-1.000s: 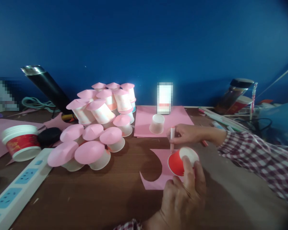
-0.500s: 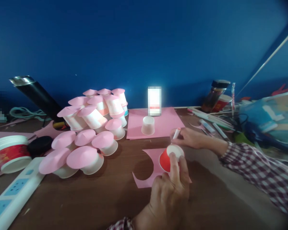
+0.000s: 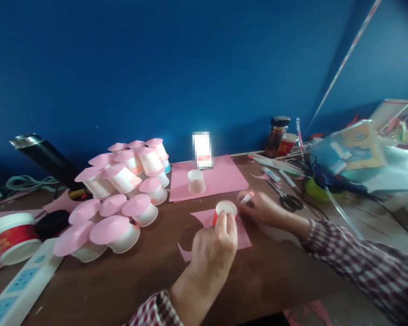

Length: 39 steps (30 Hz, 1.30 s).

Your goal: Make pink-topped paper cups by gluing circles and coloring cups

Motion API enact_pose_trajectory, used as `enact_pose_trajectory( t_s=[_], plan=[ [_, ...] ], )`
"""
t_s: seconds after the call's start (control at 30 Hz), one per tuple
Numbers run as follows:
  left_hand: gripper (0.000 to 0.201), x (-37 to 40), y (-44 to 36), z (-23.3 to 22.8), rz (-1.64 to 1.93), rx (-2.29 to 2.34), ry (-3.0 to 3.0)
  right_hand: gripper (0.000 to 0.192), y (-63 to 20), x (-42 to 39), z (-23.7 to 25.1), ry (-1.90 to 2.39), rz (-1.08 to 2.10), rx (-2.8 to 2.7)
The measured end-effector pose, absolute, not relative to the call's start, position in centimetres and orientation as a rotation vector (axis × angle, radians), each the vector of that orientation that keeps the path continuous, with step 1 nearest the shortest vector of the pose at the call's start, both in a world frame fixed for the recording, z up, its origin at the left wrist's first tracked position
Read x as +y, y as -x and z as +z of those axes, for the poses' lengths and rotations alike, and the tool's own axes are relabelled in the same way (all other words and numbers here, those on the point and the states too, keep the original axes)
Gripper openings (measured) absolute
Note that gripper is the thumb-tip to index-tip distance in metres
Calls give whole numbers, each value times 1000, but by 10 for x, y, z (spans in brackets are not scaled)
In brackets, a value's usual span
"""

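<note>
My left hand [image 3: 215, 242] presses its fingers, held close together, on a red and white paper cup [image 3: 226, 207]. The cup stands upside down on a sheet of pink paper [image 3: 242, 235] that has a round piece cut out of it. To the right of the cup, my right hand [image 3: 263, 208] is closed around a white marker pen [image 3: 247, 197], held tilted. Its tip is hidden by the cup and fingers, so contact with the paper cannot be made out. Behind the cup, a small white cup [image 3: 196, 182] rests on pink sheets [image 3: 224, 174].
Several cups with pink cone tops [image 3: 114, 231] stand stacked on the left, near a power strip [image 3: 23, 280], a paper tub [image 3: 12, 237] and a black flask [image 3: 47, 158]. Scissors [image 3: 289, 201], pens [image 3: 275, 164], a jar [image 3: 277, 136] and plastic bags [image 3: 353, 145] lie right.
The view has swung to the right, bringing the scissors into sight. The pen in my right hand has gone from nearly upright behind the cup to tilted at its right side. My left hand stays on the cup.
</note>
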State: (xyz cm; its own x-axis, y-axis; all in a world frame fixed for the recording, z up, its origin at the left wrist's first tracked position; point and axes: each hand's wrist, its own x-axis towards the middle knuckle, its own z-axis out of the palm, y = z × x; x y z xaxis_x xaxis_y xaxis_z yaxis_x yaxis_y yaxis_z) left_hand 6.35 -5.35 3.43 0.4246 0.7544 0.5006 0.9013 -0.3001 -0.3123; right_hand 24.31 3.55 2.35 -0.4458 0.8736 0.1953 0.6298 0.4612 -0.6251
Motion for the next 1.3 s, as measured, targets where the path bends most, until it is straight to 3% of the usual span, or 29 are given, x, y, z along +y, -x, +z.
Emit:
enact_pose_trajectory(
  t_s=[0.63, 1.0, 1.13, 1.3],
  plan=[
    [24, -40, -56, 48, -169, -1602, 2497, 11, -243, -31, 2, 1362, 585, -1949],
    [25, -15, -41, 96, 128, -1281, 2917, 13, -229, -79, 8, 1227, 611, -1883],
    [28, -4, -41, 104, 328, -1195, 2960, 16, -204, -98, 14, 1089, 468, -2115],
    [45, -4, -49, 116, 555, -1316, 2938, 30, -173, -103, 5, 1077, -6, -2568]
  ],
)
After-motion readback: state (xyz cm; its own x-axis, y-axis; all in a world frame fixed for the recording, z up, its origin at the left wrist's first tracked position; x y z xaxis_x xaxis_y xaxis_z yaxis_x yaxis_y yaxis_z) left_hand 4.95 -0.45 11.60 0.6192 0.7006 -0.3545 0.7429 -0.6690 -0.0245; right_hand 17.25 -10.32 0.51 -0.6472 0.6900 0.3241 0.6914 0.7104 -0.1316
